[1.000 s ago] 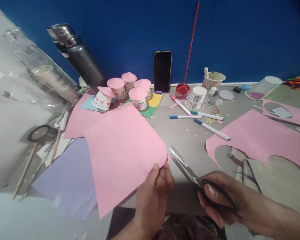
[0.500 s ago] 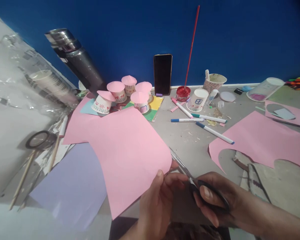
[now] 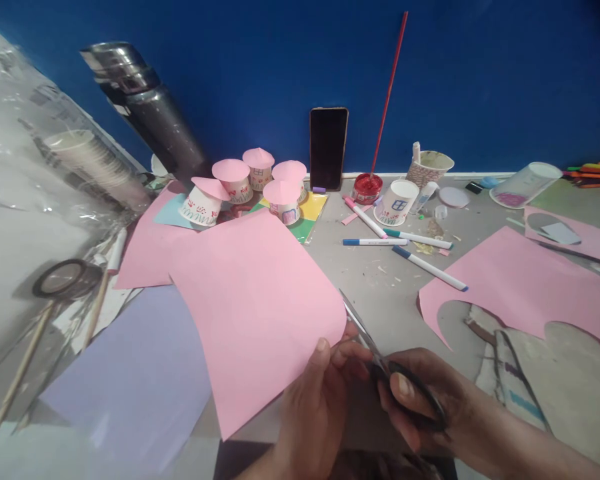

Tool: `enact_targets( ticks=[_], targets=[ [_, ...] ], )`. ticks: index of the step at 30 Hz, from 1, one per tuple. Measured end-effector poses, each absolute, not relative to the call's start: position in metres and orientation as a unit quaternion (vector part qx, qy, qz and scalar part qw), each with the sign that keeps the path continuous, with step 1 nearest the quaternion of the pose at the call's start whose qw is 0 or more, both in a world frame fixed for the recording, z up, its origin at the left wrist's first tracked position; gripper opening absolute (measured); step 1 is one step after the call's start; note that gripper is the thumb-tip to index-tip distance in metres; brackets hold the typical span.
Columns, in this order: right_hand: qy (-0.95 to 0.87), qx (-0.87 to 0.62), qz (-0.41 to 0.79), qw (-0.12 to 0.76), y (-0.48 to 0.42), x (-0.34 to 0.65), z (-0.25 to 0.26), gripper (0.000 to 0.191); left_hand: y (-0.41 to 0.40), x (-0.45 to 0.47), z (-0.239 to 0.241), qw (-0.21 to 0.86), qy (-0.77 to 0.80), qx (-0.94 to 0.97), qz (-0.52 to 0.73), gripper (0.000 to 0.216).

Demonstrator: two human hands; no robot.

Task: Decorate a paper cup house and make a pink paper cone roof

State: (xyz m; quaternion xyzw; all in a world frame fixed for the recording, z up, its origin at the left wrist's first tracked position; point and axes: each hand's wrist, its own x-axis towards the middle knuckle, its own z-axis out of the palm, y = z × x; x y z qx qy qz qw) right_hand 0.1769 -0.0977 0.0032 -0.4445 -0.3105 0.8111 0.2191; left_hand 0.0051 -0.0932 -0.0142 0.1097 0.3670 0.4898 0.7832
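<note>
Across the lower middle of the frame, the right edge of a pink sheet (image 3: 265, 313) meets the scissors (image 3: 373, 348), whose blades point up and left alongside its rounded right corner; whether they bite the paper I cannot tell. To the right of that edge, a wedge of grey bench (image 3: 375, 275) gives the blades some room, bounded above by a blue-capped marker (image 3: 430, 269) and at the right of the frame by a cut pink paper (image 3: 510, 273) with scooped-out curves. At left, room is tighter: the sheet's inward-curving left edge overlaps a lavender sheet (image 3: 140, 373), and its top edge comes close to the cups with pink cone tops (image 3: 283, 193). One corner points down toward the bench's near edge. The pink sheet looks plain and smooth, bowed slightly, its lower side raised over a shadow. The left hand (image 3: 313, 413) pinches it near the lower right edge, thumb on top and fingers beneath. The right hand (image 3: 433, 393) is wrapped around the scissors' black handles, thumb through a loop.
</note>
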Motion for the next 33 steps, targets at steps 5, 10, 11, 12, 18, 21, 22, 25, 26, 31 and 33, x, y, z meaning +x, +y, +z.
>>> enact_targets(
  ticks=[5, 10, 11, 12, 18, 21, 22, 25, 26, 31, 33],
  targets=[
    [-0.303, -0.444, 0.808, 0.240, -0.102, 0.174, -0.004, 0.065, -0.094, 0.005, -0.016, 0.785, 0.372, 0.088, 0.488, 0.043],
    [-0.319, -0.452, 0.800, 0.234, -0.098, 0.173, 0.002, 0.066, -0.094, 0.006, -0.016, 0.785, 0.379, 0.091, 0.481, 0.046],
    [-0.321, -0.455, 0.798, 0.229, -0.098, 0.172, 0.003, 0.067, -0.094, 0.006, -0.016, 0.785, 0.377, 0.096, 0.483, 0.045],
    [-0.322, -0.458, 0.797, 0.228, -0.097, 0.171, 0.005, 0.068, -0.095, 0.006, -0.017, 0.784, 0.374, 0.101, 0.484, 0.044],
    [-0.337, -0.462, 0.787, 0.231, -0.099, 0.170, 0.004, 0.068, -0.095, 0.005, -0.016, 0.789, 0.363, 0.102, 0.485, 0.043],
    [-0.343, -0.465, 0.784, 0.228, -0.099, 0.171, 0.003, 0.068, -0.094, 0.005, -0.015, 0.791, 0.363, 0.111, 0.480, 0.044],
    [-0.345, -0.467, 0.782, 0.226, -0.099, 0.171, 0.003, 0.069, -0.094, 0.005, -0.015, 0.790, 0.365, 0.113, 0.480, 0.044],
    [-0.350, -0.474, 0.779, 0.216, -0.097, 0.171, 0.006, 0.071, -0.093, 0.005, -0.016, 0.785, 0.370, 0.113, 0.483, 0.044],
    [-0.350, -0.475, 0.779, 0.212, -0.097, 0.171, 0.007, 0.071, -0.093, 0.005, -0.016, 0.785, 0.370, 0.111, 0.485, 0.042],
    [-0.344, -0.480, 0.781, 0.204, -0.096, 0.169, 0.008, 0.072, -0.095, 0.005, -0.016, 0.790, 0.360, 0.111, 0.483, 0.040],
    [-0.346, -0.478, 0.781, 0.205, -0.097, 0.170, 0.006, 0.072, -0.096, 0.005, -0.016, 0.790, 0.362, 0.110, 0.482, 0.041]
  ],
)
